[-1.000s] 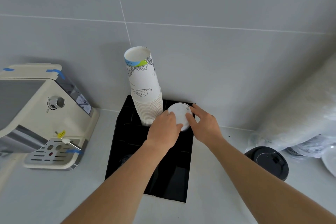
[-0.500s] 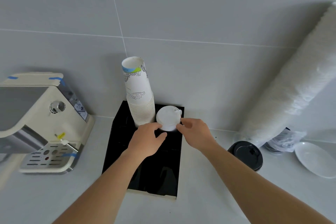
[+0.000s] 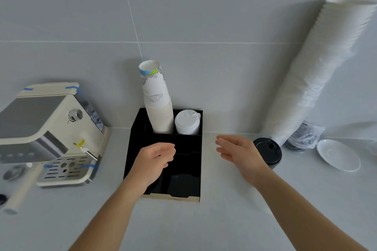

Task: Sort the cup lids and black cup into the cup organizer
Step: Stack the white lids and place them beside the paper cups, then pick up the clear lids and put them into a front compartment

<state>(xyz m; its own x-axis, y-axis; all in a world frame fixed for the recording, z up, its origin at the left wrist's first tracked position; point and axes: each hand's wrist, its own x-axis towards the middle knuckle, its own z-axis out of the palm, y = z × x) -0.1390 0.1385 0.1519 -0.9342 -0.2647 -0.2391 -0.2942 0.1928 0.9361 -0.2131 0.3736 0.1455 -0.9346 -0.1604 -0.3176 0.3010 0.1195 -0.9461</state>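
Note:
A black cup organizer (image 3: 195, 171) stands on the counter against the wall. A stack of white cup lids (image 3: 186, 122) sits in its back right compartment, beside a tall stack of printed paper cups (image 3: 158, 104) in the back middle. My left hand (image 3: 155, 161) hovers over the organizer's middle, fingers loosely curled, holding nothing. My right hand (image 3: 239, 153) is right of the organizer, fingers apart and empty. Just behind its wrist stands the black cup (image 3: 268, 152) with a black lid.
A cream coffee machine (image 3: 49, 132) fills the left side. A long sleeve of white lids (image 3: 318, 71) leans on the wall at right, above a plastic-wrapped bundle (image 3: 304, 136). A white saucer (image 3: 338, 155) lies at the far right.
Both hands have let go of the white lid stack, which now rests in the back right compartment. They have drawn back toward me, the right one moving toward the black cup.

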